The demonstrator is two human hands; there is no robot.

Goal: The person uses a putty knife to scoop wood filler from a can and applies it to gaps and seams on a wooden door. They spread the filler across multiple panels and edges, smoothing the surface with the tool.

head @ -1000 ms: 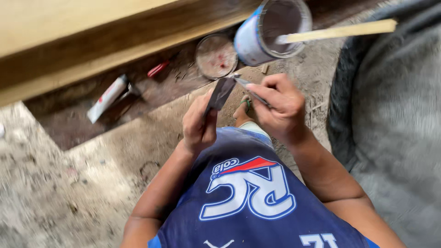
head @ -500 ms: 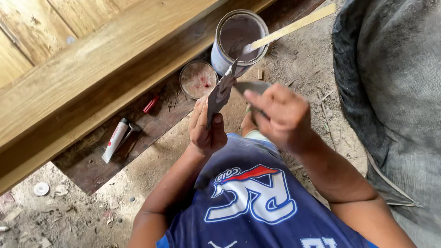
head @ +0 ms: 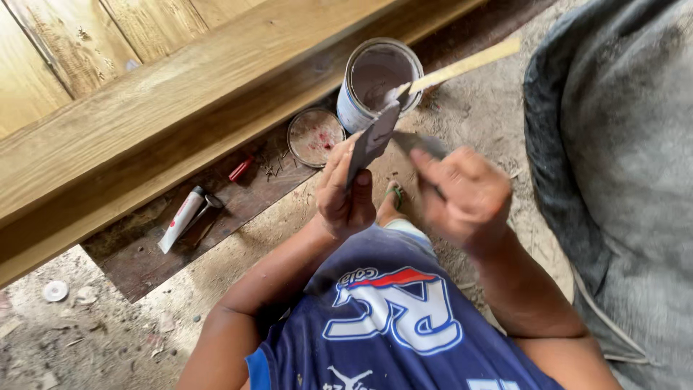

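Here, head view: left hand [head: 345, 193] fingers clamped on a flat dark card [head: 373, 139], long axis tilted up toward the paint can [head: 377, 79]. Just right, right hand [head: 465, 193] fingers closed on a blurred putty knife [head: 419, 144], blade pointing at the card.

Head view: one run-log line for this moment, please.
left hand: holds flat card | right hand: holds putty knife, blurred | open can with stick beyond

Dusty dirt floor [head: 108, 332] with a dark board [head: 216, 209] laid on it, bearing an open can [head: 375, 83], round lid [head: 315, 137], white tube [head: 180, 219] and red piece [head: 240, 170].
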